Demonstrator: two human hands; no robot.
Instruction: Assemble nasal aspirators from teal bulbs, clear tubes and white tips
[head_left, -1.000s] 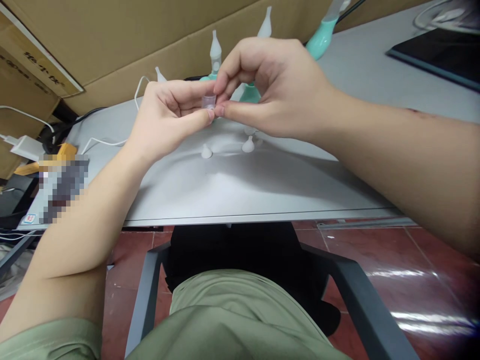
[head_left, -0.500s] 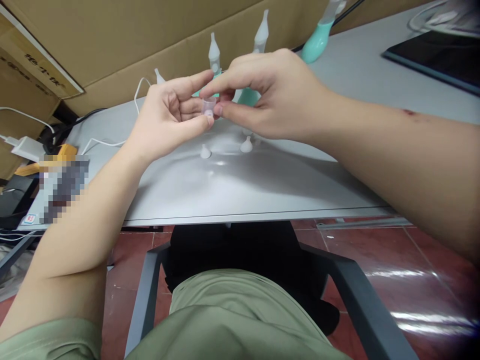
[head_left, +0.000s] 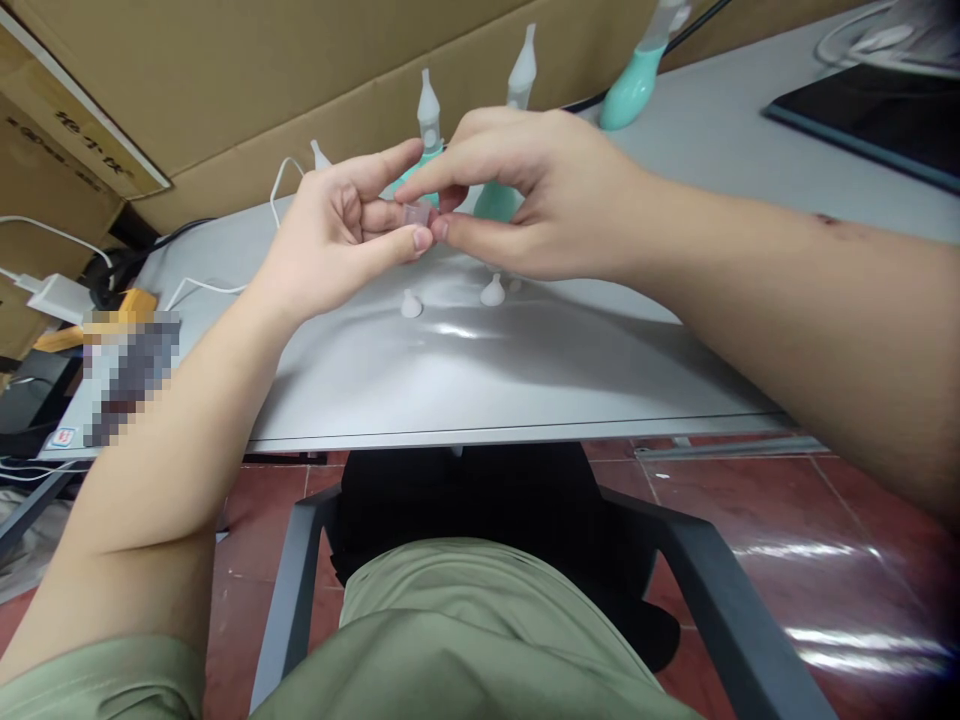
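Over the desk, my left hand (head_left: 349, 215) pinches a small clear plastic tube-like piece (head_left: 417, 214) between thumb and fingers. My right hand (head_left: 517, 190) comes in from the other side, its thumb and fingertips closed about the same piece. Part of the piece is covered by the fingers. Below the hands, a white cone-shaped tip (head_left: 411, 304) and a second white tip (head_left: 493, 290) stand on the desk. Behind the hands are teal bulb nasal aspirators: one with a white nozzle (head_left: 428, 105), another with a taller nozzle (head_left: 523, 70), its teal bulb partly hidden by my right hand.
Another teal aspirator (head_left: 634, 85) leans at the back right. A dark flat device (head_left: 870, 120) lies on the desk (head_left: 450, 390) at the far right. A white charger (head_left: 56, 298) with cables is on the left. A cardboard wall (head_left: 247, 90) closes off the back.
The clear piece has tilted slightly between my fingers, and my fingertips have shifted a little around it. Everything on the desk stays in place.
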